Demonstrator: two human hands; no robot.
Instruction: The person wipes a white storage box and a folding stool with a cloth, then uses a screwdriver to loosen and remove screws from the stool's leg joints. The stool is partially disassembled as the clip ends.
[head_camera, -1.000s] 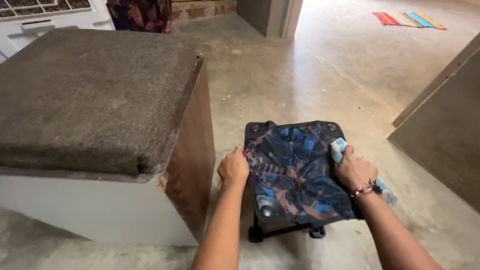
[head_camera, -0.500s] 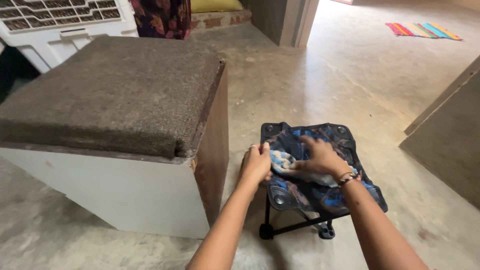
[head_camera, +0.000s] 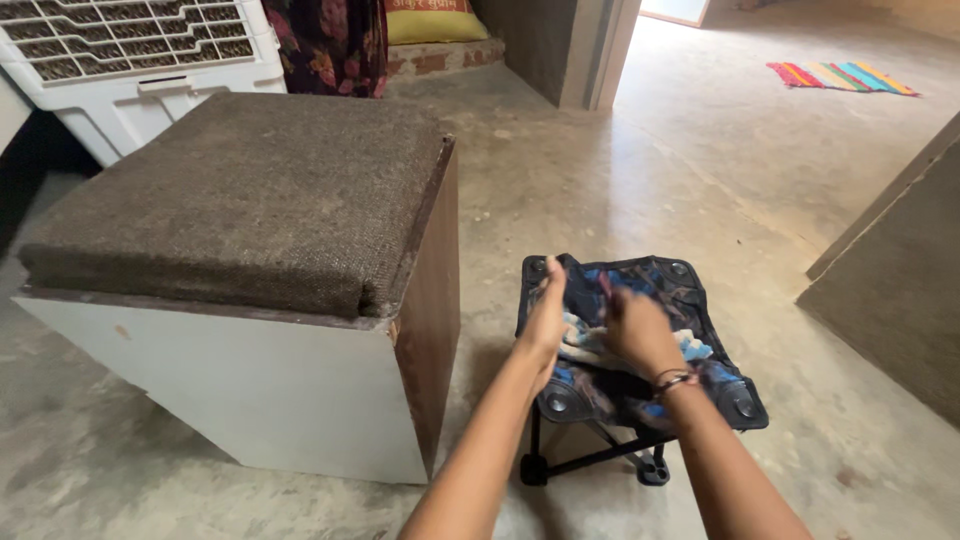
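Moved: your right hand (head_camera: 637, 330) has slid the cloth (head_camera: 585, 335) from the stool's 3 o'clock edge to its middle.
Hands: left hand (head_camera: 545, 322) clamps the folding stool (head_camera: 690, 300) at 9 o'clock; right presses the cloth flat.
Handling: cloth soft, light; stool's fabric seat sags, so grip its rim.
Nearby: carpeted box (head_camera: 250, 200) at 10 o'clock.

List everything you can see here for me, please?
Folding stool: one, blue-and-black patterned seat, black legs, on the floor.
Cloth: one, pale blue and white, on the stool seat.
Box seat: one, brown carpet top, white and wood sides, left.
Air cooler: one, white, far left.
Rug: one, striped, many colours, far right.
Floor: grey, polished.
Left hand: at the stool's left edge.
Right hand: pressed on the cloth.
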